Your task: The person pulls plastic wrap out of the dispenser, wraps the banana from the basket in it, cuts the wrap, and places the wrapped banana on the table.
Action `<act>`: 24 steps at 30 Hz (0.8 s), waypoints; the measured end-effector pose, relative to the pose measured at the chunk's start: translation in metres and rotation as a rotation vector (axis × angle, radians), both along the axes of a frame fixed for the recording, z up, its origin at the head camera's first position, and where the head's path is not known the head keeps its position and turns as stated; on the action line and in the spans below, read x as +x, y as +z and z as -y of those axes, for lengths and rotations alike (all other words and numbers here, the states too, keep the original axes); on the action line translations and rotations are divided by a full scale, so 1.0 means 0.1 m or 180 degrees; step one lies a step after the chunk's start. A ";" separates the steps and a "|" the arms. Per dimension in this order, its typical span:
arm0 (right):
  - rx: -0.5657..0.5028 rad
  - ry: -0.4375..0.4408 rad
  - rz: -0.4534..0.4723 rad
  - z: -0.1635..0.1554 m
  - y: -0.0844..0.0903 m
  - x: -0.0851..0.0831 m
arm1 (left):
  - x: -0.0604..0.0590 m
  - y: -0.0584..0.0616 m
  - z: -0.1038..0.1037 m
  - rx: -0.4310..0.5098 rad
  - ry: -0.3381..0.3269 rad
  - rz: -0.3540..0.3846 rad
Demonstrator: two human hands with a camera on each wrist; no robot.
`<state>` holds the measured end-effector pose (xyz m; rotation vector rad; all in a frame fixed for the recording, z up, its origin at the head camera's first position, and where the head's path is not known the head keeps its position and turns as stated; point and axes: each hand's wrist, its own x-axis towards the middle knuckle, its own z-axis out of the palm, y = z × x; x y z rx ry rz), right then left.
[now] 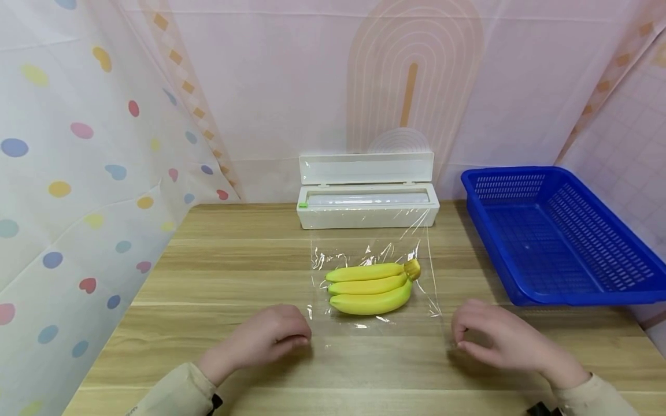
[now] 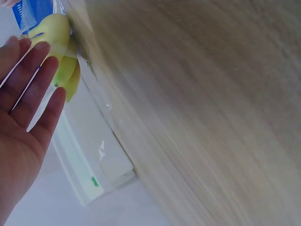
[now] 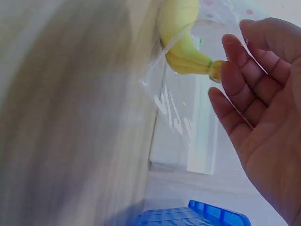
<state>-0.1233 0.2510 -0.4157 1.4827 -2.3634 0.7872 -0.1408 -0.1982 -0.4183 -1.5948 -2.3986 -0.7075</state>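
Observation:
A bunch of yellow bananas lies on the wooden table, stem to the right. Clear cling film runs from a white dispenser box toward me. The film spans the bananas' area; whether the bananas lie over or under it I cannot tell. My left hand pinches the film's near left corner between thumb and index finger. At the near right corner, my right hand pinches the film likewise. In the right wrist view, the film's edge crosses before the bananas, and the other fingers are loosely bent.
A blue plastic basket stands on the right, beyond my right hand. The dispenser's lid is raised at the back, with a film roll inside. Patterned cloth hangs behind the table and along its sides.

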 end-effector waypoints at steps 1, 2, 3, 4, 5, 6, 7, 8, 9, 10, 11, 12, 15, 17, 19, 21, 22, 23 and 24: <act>-0.0058 0.0015 0.0002 0.00 0.01 -0.02 | 0.00 0.00 0.00 0.0039 0.0036 0.0041; -0.0091 -0.0007 -0.0007 0.00 0.03 -0.04 | -0.01 0.01 0.00 0.0077 0.0076 0.0079; -0.0144 -0.0018 -0.0020 0.00 0.04 -0.05 | -0.01 0.01 0.01 0.0118 0.0115 0.0123; -0.0188 -0.0034 -0.0042 0.00 0.05 -0.07 | -0.01 0.00 0.01 0.0171 0.0153 0.0190; -0.0236 -0.0042 -0.0055 0.00 0.06 -0.09 | -0.01 0.00 0.01 0.0223 0.0200 0.0253; -0.0284 -0.0041 -0.0077 0.00 0.07 -0.11 | -0.02 0.00 0.01 0.0271 0.0255 0.0299; -0.0317 -0.0068 -0.0098 0.00 0.09 -0.13 | -0.02 -0.01 0.01 0.0325 0.0308 0.0343; -0.0336 -0.0111 -0.0122 -0.01 0.10 -0.15 | -0.02 -0.01 0.01 0.0366 0.0361 0.0378; -0.0378 -0.0131 -0.0127 -0.01 0.11 -0.16 | -0.03 -0.02 0.02 0.0405 0.0415 0.0405; -0.0411 -0.0143 -0.0136 0.00 0.12 -0.18 | -0.03 -0.03 0.01 0.0435 0.0467 0.0426; -0.0435 -0.0163 -0.0170 0.00 0.13 -0.19 | -0.03 -0.03 0.01 0.0453 0.0513 0.0430; -0.0445 -0.0194 -0.0196 0.00 0.14 -0.21 | -0.04 -0.04 0.01 0.0466 0.0544 0.0438; -0.0478 -0.0283 -0.0233 0.02 0.18 -0.24 | -0.04 -0.05 0.00 0.0475 0.0599 0.0432; -0.0459 -0.0362 -0.0228 0.03 0.20 -0.26 | -0.05 -0.05 -0.01 0.0479 0.0616 0.0439; -0.0477 -0.0404 -0.0184 0.02 0.22 -0.28 | -0.05 -0.06 -0.02 0.0505 0.0654 0.0443; -0.0516 -0.0428 -0.0191 0.02 0.24 -0.31 | -0.06 -0.06 -0.03 0.0600 0.0674 0.0434; -0.0533 -0.0445 -0.0199 0.02 0.24 -0.32 | -0.07 -0.06 -0.03 0.0655 0.0694 0.0415; -0.0557 -0.0456 -0.0227 0.02 0.25 -0.34 | -0.07 -0.06 -0.04 0.0716 0.0713 0.0399; -0.0586 -0.0472 -0.0256 0.02 0.25 -0.35 | -0.08 -0.06 -0.04 0.0778 0.0729 0.0378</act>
